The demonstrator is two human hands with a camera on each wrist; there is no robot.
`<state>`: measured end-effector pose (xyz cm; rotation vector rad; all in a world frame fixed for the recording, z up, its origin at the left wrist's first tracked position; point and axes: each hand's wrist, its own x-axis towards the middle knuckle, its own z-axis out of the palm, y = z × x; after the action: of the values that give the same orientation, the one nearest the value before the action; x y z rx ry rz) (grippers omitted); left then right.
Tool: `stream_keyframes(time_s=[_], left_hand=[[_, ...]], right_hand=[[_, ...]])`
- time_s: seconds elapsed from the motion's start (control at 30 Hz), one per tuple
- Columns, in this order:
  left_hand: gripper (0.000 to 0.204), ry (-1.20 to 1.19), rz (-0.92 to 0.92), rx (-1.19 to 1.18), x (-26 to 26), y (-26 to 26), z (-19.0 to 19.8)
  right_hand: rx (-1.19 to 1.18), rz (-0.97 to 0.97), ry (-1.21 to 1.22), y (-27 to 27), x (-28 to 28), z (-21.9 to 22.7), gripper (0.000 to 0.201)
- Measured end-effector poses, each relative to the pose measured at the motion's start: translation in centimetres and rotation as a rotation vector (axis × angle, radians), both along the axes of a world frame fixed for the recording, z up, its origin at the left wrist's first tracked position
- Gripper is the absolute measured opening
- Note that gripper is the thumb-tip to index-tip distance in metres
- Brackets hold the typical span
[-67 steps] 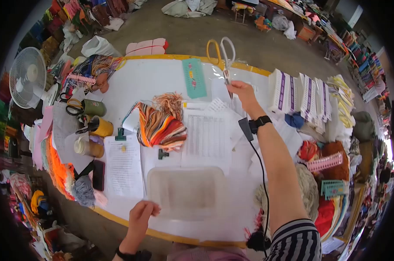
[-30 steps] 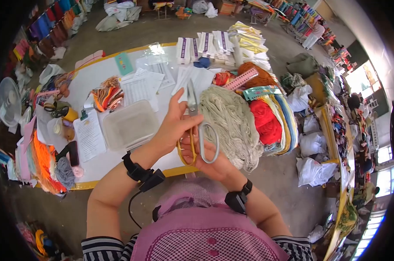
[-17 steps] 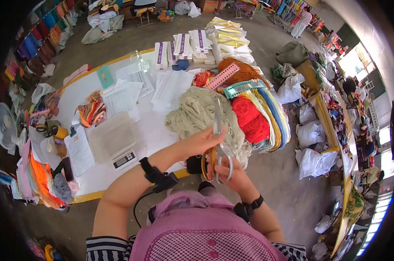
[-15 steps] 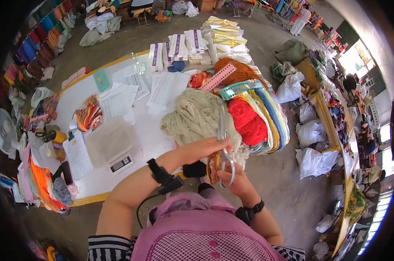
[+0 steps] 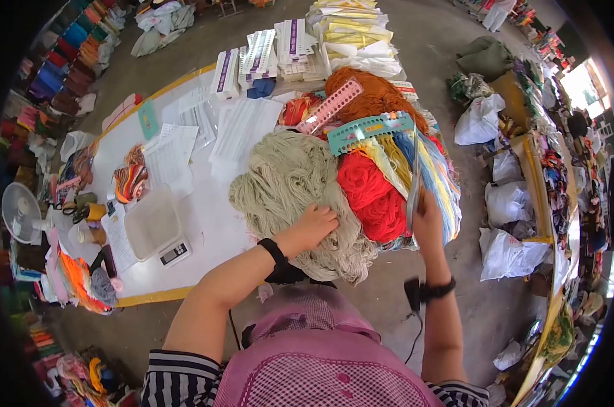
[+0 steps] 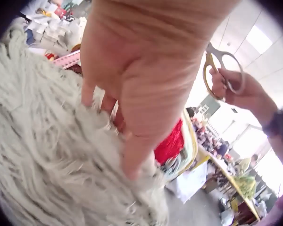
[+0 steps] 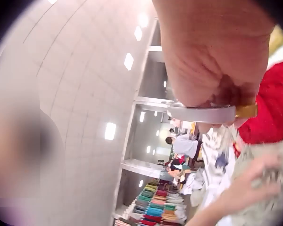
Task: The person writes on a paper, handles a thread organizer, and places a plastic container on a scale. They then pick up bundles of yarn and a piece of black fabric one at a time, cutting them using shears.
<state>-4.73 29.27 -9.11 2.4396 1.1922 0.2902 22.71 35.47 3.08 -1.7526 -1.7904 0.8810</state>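
My left hand [image 5: 313, 227] lies on a large pale grey-green hank of yarn [image 5: 280, 169] at the table's near right. In the left wrist view its spread fingers [image 6: 88, 94] and thumb reach down at the yarn, the tips partly sunk among the strands. My right hand [image 5: 427, 220] grips a pair of scissors [image 5: 416, 163] by the handles, blades pointing away over the blue and yellow yarn. One handle loop is grey [image 6: 241, 70], the other yellow. A red yarn bundle [image 5: 371, 197] lies between the hands.
Beyond the hank lie a teal punched card [image 5: 368, 131], a pink punched card [image 5: 330, 106] and rust-brown yarn [image 5: 371, 95]. Paper sheets [image 5: 242, 136], a translucent tray [image 5: 154, 224] and a small scale display [image 5: 174, 254] are to the left. Boxes with purple stripes [image 5: 259, 54] stand behind.
The right hand brought the scissors back from the table's far side; both hands held them near the body. Now the left is off them and on the hank, and the right has moved right with them.
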Motion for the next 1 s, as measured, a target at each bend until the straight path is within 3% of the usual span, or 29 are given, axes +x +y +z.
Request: stream_keyframes(time_s=[0.03, 0.1, 0.17, 0.23, 0.3, 0.37, 0.5, 0.57, 0.67, 0.73, 0.83, 0.87, 0.93, 1.0], left_hand=[[0.040, 0.088, 0.049, 0.105, -0.3, -0.3, -0.9], [0.039, 0.063, 0.078, 0.093, -1.7, -0.3, 0.0], [0.039, 0.039, 0.109, 0.078, -3.6, -0.3, 2.5], [0.045, -0.216, 0.343, -0.068, -6.3, -0.2, 6.8], [0.052, -0.431, 0.564, 0.016, -9.0, -1.3, 9.7], [0.054, -0.721, 0.695, -0.303, -11.9, -1.5, 14.3], [0.046, -0.919, 0.775, -0.303, -14.3, -3.6, 23.9], [0.041, -1.054, 0.877, -0.277, -15.5, -5.2, 27.1], [0.040, -1.271, 0.946, -0.194, -16.0, -8.3, 32.1], [0.037, -1.409, 0.819, -0.165, -16.8, -10.5, 34.6], [0.037, -1.716, 0.478, -0.217, -17.6, -14.4, 36.7], [0.037, -1.722, 0.461, -0.204, -17.3, -15.6, 37.0], [0.036, -1.772, 0.384, -0.238, -15.9, -17.7, 37.3], [0.034, -1.831, 0.420, -0.241, -14.6, -19.5, 36.7]], right_hand=[[0.110, -0.041, -0.172, 2.3, -0.2, -0.8, 0.029], [0.396, -0.033, -0.224, 6.1, -0.2, -3.7, 0.031], [0.398, -0.026, -0.330, 8.2, -0.3, -5.6, 0.033], [0.385, -0.012, -0.469, 8.9, -0.4, -7.2, 0.038], [0.409, 0.005, -0.452, 8.7, -0.2, -7.4, 0.039], [0.481, 0.008, -0.446, 7.3, -1.2, -5.7, 0.039], [0.674, 0.073, -0.405, 3.4, -2.9, -2.9, 0.039], [0.506, 0.384, -0.087, 0.1, -5.3, -1.8, 0.040], [0.491, 0.576, 0.071, -5.3, -11.2, 1.9, 0.046], [0.470, 0.598, 0.174, -8.4, -14.9, 5.0, 0.057], [0.440, 0.593, 0.361, -12.0, -19.9, 8.7, 0.070], [0.457, 0.597, 0.353, -13.5, -21.4, 10.0, 0.070], [0.374, 0.683, 0.580, -16.3, -24.3, 12.1, 0.081], [0.268, 0.680, 0.658, -18.4, -26.9, 12.8, 0.075]])
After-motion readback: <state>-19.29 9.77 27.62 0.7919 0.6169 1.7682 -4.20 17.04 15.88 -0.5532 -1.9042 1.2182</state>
